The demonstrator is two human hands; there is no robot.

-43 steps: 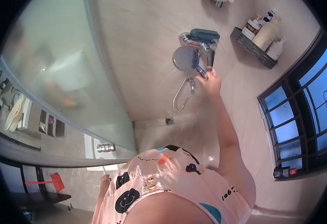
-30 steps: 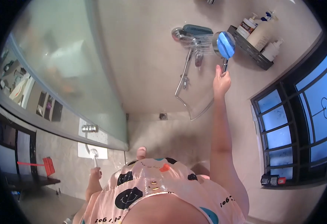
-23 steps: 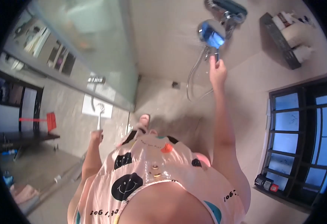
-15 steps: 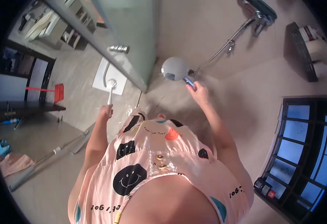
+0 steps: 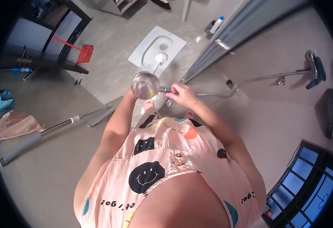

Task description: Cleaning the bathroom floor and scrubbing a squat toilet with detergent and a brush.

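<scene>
My right hand (image 5: 183, 95) is closed round the handle of a round shower head (image 5: 145, 86), whose disc is toward me. Behind that disc, the fingers of my left hand (image 5: 129, 97) are mostly hidden. A white toilet brush (image 5: 161, 58) extends from there, its bristle head over the near right part of a white squat toilet (image 5: 141, 56) set in the floor. The metal shower hose (image 5: 219, 95) trails from my right hand toward a wall tap (image 5: 315, 70).
A glass partition rail (image 5: 212, 51) slants up on the right, with a white bottle with a blue cap (image 5: 216, 26) beside it. At left are a red dustpan (image 5: 85, 53), a long-handled floor tool (image 5: 56, 129) and a pinkish cloth (image 5: 16, 124). A barred window (image 5: 299, 178) is lower right.
The view has turned, bringing the toilet to the middle. My right hand has carried the shower head left, in front of my left hand. The brush stays by the toilet.
</scene>
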